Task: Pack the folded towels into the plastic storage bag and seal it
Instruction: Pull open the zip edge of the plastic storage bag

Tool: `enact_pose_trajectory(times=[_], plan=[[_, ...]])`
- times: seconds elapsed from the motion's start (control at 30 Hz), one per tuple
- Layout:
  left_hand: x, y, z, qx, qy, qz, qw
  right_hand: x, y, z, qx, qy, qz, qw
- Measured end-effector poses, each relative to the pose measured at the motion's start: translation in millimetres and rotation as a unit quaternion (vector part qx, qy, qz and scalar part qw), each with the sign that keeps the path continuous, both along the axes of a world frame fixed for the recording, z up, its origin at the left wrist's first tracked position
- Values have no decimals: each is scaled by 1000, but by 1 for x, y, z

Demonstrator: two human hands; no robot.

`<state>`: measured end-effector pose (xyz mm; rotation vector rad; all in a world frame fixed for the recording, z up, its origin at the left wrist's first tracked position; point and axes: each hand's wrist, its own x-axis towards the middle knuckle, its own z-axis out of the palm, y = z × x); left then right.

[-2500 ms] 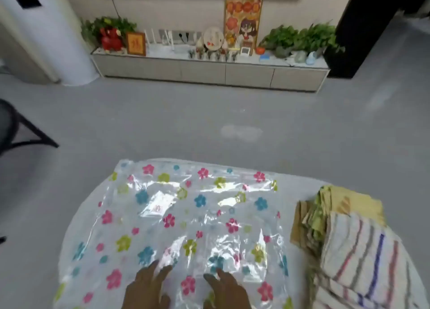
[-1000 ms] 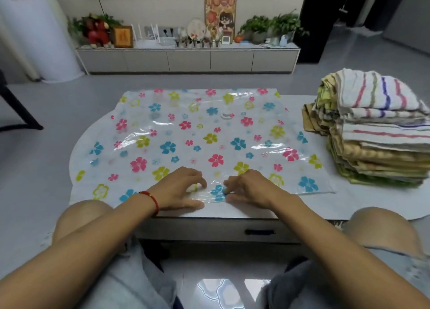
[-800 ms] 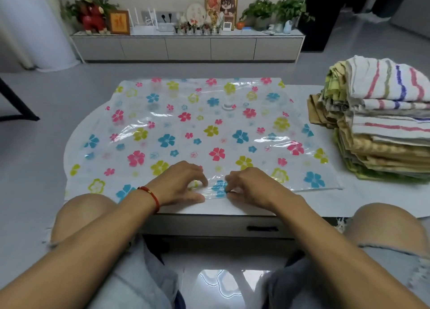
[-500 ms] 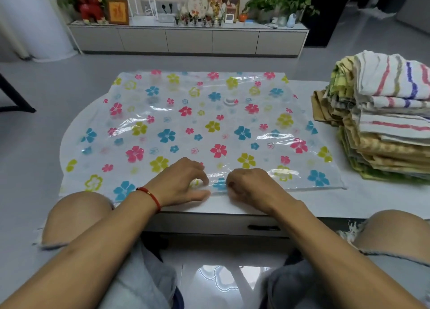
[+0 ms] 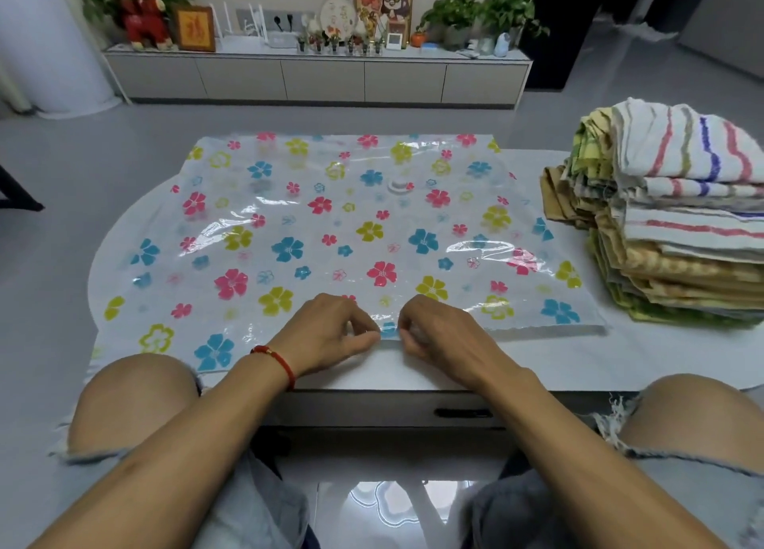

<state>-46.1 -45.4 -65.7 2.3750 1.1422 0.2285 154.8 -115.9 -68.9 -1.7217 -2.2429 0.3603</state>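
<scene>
A clear plastic storage bag (image 5: 330,234) printed with pink, blue and yellow flowers lies flat on the white table (image 5: 620,358); a round white valve (image 5: 399,184) sits near its far middle. My left hand (image 5: 330,329) and my right hand (image 5: 442,333) rest side by side at the middle of the bag's near edge, each pinching the plastic rim between thumb and fingers. A tall stack of folded towels (image 5: 678,218), striped white ones on top and yellow and green ones below, stands on the table at the right, apart from the bag.
My bare knees (image 5: 136,399) sit below the table's front edge, which has a drawer handle (image 5: 463,413). Across grey floor, a low white cabinet (image 5: 318,77) carries plants, a framed picture and ornaments. A black chair leg (image 5: 16,197) shows at the far left.
The view tipped down from the room to the table. Both hands stayed at the bag's near edge and their fingers curled from flat into a pinch on the rim.
</scene>
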Motion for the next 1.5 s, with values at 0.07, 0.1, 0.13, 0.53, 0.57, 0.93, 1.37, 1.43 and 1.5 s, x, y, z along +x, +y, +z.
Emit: enact_pose_trajectory(times=[0.07,0.1,0.13,0.53,0.57,0.93,1.37,1.43,1.5], plan=[[1,2,2,-51,-23,41,998,0,0,-2,29,-19,16,999],[1,3,3,-79,-37,64,994,0,1,-3,43,-30,23,998],[0,4,3,-103,-48,85,990,-1,1,-3,57,-41,29,997],[11,-4,7,92,88,-2,992,0,3,-9,176,-59,20,982],[10,-2,8,94,73,6,993,-2,0,-8,212,-5,-29,977],[6,-5,14,137,-51,38,988,-46,-1,-19,-165,524,-248,798],[23,9,11,240,-66,115,962,-60,-7,-21,-233,599,-295,707],[22,14,18,241,-52,78,966,-60,-10,-24,-229,590,-287,719],[17,12,17,248,18,-26,968,-54,-8,-22,-220,591,-275,726]])
